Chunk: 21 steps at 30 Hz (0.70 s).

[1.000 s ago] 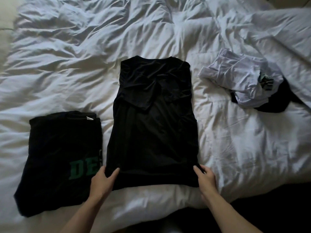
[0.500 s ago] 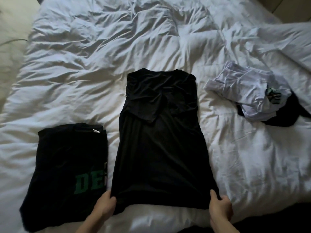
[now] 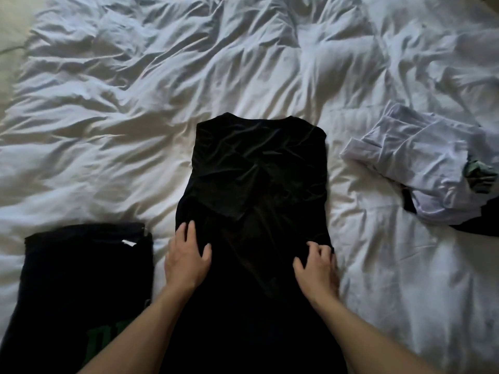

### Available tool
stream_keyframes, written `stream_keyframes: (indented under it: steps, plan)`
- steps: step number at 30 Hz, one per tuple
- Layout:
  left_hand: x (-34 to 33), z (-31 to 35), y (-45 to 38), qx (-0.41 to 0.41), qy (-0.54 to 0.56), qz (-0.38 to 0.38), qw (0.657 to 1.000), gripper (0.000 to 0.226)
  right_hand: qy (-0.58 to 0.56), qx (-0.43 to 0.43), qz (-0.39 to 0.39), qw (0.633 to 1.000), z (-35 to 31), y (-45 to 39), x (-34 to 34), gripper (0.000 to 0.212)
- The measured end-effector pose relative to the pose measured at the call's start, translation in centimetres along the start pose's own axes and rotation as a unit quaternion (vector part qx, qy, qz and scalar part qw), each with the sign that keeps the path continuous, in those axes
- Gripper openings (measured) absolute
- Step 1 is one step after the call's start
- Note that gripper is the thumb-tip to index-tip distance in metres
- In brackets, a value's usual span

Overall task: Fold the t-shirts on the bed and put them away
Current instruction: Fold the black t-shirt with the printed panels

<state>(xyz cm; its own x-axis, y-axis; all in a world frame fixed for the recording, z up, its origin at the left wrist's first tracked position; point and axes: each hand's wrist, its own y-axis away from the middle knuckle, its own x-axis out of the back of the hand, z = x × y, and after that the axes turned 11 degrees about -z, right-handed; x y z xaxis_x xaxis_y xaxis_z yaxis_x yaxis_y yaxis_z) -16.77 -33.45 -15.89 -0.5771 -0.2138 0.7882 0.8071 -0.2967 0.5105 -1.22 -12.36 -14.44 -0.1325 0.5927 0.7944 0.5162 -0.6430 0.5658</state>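
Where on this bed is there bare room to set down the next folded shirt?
The widest bare stretch of duvet lies beyond the black t-shirt. Another lies near-right, below the crumpled white shirt. The near-left is crowded: only a narrow strip separates the folded black shirt from the left hand.

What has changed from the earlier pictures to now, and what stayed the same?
Both hands left the hem of the black t-shirt and moved up to its middle: the left hand lies flat on it, and the right hand curls its fingers at the right edge. The folded black shirt, the pale crumpled shirts and the duvet stayed as they were.
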Motion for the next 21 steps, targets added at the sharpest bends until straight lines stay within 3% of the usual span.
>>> stream_keyframes:
  steps: [4,6,7,9,11,13,15,16,17,18,20,21]
  plan:
    - [0.7,2.5,-4.6,-0.028,-0.003,0.02,0.999,0.066,0.004,0.044,-0.026,0.999,-2.3,-4.2,1.1,0.044]
    - [1.3,3.4,-6.7,0.002,0.046,0.038,0.998,0.053,-0.116,0.012,-0.048,0.992,-3.2,-6.8,1.3,0.043]
    - [1.6,3.9,-7.6,0.041,0.111,0.046,0.992,0.045,-0.234,-0.024,-0.06,0.97,-3.7,-8.0,1.5,0.043]
    - [2.3,5.0,-9.0,0.151,0.298,0.037,0.942,0.036,-0.474,-0.103,-0.067,0.872,-4.8,-10.0,2.0,0.041]
    - [2.5,6.5,-10.0,0.242,0.481,0.022,0.842,0.039,-0.57,-0.132,-0.077,0.807,-5.7,-11.5,2.4,0.035]
    - [2.1,7.7,-10.3,0.285,0.569,0.011,0.772,0.032,-0.574,-0.15,-0.079,0.801,-6.3,-12.0,2.6,0.03]
    - [1.5,8.2,-10.9,0.293,0.588,-0.022,0.754,0.022,-0.559,-0.166,-0.073,0.81,-6.4,-12.6,2.5,0.027]
    - [1.2,8.4,-10.9,0.287,0.569,-0.051,0.769,0.023,-0.549,-0.171,-0.071,0.815,-6.2,-12.7,2.3,0.028]
    - [1.0,8.4,-10.8,0.272,0.514,-0.083,0.809,0.028,-0.534,-0.172,-0.071,0.825,-5.9,-12.7,2.1,0.029]
    - [1.2,8.3,-10.6,0.251,0.408,-0.107,0.871,0.036,-0.511,-0.167,-0.075,0.84,-5.6,-12.5,1.8,0.029]
    - [2.4,8.1,-10.5,0.196,0.173,-0.048,0.964,0.048,-0.467,-0.152,-0.093,0.866,-4.7,-11.9,1.8,0.029]
    - [3.4,8.0,-11.0,0.16,0.121,0.011,0.98,0.046,-0.451,-0.145,-0.098,0.875,-4.3,-11.7,2.0,0.031]
